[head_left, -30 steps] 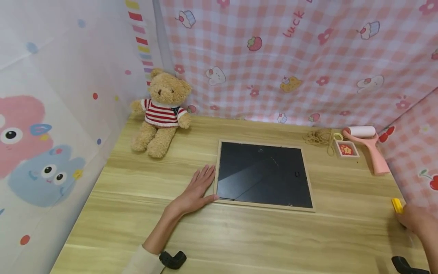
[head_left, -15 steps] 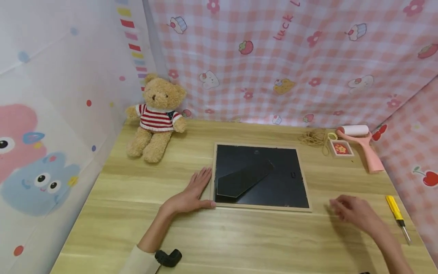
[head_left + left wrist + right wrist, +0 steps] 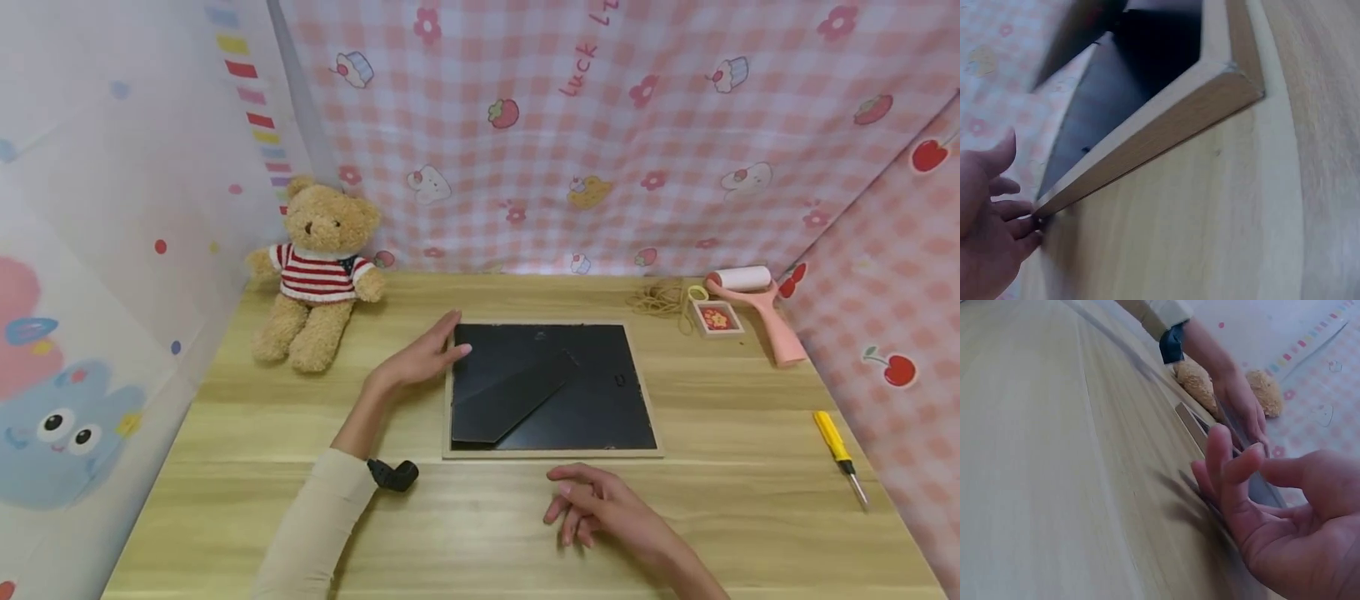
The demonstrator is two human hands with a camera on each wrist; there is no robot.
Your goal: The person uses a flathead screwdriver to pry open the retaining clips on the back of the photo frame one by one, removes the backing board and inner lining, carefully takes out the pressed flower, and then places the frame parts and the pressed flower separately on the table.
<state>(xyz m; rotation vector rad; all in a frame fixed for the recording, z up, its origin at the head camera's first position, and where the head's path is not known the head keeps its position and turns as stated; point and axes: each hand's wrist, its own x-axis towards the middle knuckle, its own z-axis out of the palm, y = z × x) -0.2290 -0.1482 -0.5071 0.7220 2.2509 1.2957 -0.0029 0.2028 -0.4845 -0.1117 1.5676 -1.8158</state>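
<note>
Picture frame (image 3: 553, 390): lying back up in the middle of the table (image 3: 450, 533), its near edge towards the person.
Left hand (image 3: 422, 360): released, fingers loosely extended at the frame's left edge, thumb raised above it; the left wrist view is blurred, so whether the fingertips reach under the corner is hard to say.
Right hand (image 3: 603, 507): released, fingers loosely bent and holding nothing, just in front of the near edge.
Stand leg (image 3: 506, 406): attached, tilted up from the backing.
Backing: seated within the wooden rim; judging by this, the frame is positioned but not taken apart, and any lifting clear of the table is left undone.
Screwdriver (image 3: 838, 454): set well apart at the right, in neither hand.
Backdrop (image 3: 465, 225): reads "luck" in red, beside another word cut off above.
Mark on the backing (image 3: 540, 336): too small to read; no brand legible anywhere.
</note>
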